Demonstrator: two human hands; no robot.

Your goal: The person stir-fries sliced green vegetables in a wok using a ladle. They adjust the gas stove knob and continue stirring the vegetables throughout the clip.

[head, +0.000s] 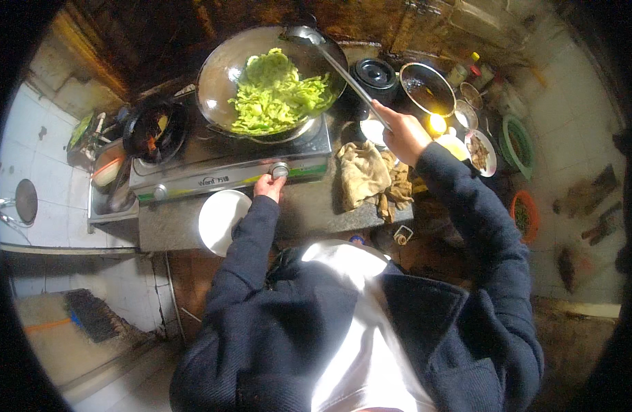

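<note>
My left hand (269, 187) has its fingers on the round control knob (279, 170) at the front of a gas stove (228, 177). In my right hand (402, 131) is the long metal handle of a ladle (306, 36), whose head rests by the far right rim of a large wok (218, 77). Chopped green vegetables (275, 98) fill the middle of the wok. Below my left hand a white plate (221, 221) sits at the counter's front edge, partly covered by my sleeve.
Crumpled cloths (365, 172) lie right of the stove. Behind them stand a dark lidded pot (373, 74), a strainer-like round vessel (426, 87) and a plate of sliced food (479, 152). A dark pan (154, 131) sits at left, beside a sink (112, 208).
</note>
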